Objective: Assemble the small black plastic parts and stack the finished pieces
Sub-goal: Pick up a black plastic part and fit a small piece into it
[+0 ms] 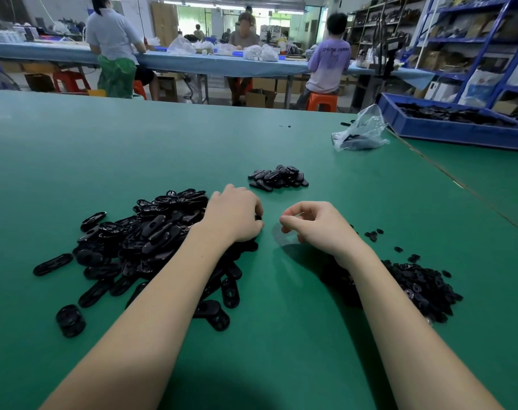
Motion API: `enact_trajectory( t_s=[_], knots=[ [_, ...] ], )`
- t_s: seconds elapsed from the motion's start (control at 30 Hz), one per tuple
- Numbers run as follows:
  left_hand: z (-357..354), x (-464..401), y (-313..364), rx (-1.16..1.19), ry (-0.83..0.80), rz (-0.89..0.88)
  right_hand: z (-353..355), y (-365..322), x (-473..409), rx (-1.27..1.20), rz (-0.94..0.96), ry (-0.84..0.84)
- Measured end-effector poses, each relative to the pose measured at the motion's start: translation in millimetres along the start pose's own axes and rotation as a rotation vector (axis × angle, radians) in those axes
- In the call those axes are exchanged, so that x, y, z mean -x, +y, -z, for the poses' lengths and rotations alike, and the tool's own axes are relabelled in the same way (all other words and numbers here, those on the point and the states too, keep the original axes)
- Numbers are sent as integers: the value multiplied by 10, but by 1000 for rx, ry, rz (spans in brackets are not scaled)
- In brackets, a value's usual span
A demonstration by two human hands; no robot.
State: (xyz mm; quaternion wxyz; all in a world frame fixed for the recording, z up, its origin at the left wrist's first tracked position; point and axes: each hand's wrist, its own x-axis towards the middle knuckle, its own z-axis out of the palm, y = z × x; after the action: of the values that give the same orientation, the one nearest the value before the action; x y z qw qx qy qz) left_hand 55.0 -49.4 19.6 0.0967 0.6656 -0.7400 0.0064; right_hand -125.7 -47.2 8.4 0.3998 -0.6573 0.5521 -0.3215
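Green matting covers the wide worktable (281,335), and two bare forearms reach across it from the near edge. To the near left lies a big loose heap of black oblong plastic shells (139,247), glossy, rounded at both ends, some showing a moulded inner pattern, with a few strays lying flat around its edge. To the near right sits a lower heap of small black round plastic pieces (423,288), much finer, with a few scattered just beyond it. The left hand (232,216) rests at the right edge of the oblong heap, fingers curled and pinching a small black part (258,218) at its fingertips. The right hand (314,224) hangs just beside it, apart, fingers loosely curled and thumb near the forefinger; whether anything is pinched there I cannot tell. Beyond the hands lies a small pile of finished black oblong pieces (278,177), tumbled rather than neatly stacked. Farther right sit a crumpled clear plastic bag (361,131) and a blue plastic crate (459,128) of dark parts. Far back, people sit on orange stools at a long blue-topped table (192,65).
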Motion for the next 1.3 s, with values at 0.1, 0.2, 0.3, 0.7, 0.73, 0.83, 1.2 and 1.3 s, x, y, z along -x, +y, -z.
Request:
enact_trajectory(
  t_s=[0.1, 0.2, 0.3, 0.7, 0.73, 0.83, 1.2, 1.3],
  knots=[
    [11, 16, 17, 36, 25, 4, 17, -9, 3, -29, 30, 51],
    [12, 29, 31, 57, 19, 0, 31, -25, 15, -58, 45, 78],
    [11, 41, 47, 82, 39, -5, 36, -29, 26, -55, 39, 79],
    [51, 31, 129, 681, 208, -13, 418, 111, 24, 17, -25, 152],
    [50, 33, 155, 748, 212, 0, 446, 133, 17, 64, -36, 172],
    [-7, 46, 232, 1007, 149, 76, 499, 182, -3, 265, -72, 197],
    [-285, 78, 533, 1536, -36, 289, 541, 10, 60, 798, -195, 114],
    [-291, 71, 524, 1559, -35, 312, 528, -19, 70, 827, -196, 107]
  ],
)
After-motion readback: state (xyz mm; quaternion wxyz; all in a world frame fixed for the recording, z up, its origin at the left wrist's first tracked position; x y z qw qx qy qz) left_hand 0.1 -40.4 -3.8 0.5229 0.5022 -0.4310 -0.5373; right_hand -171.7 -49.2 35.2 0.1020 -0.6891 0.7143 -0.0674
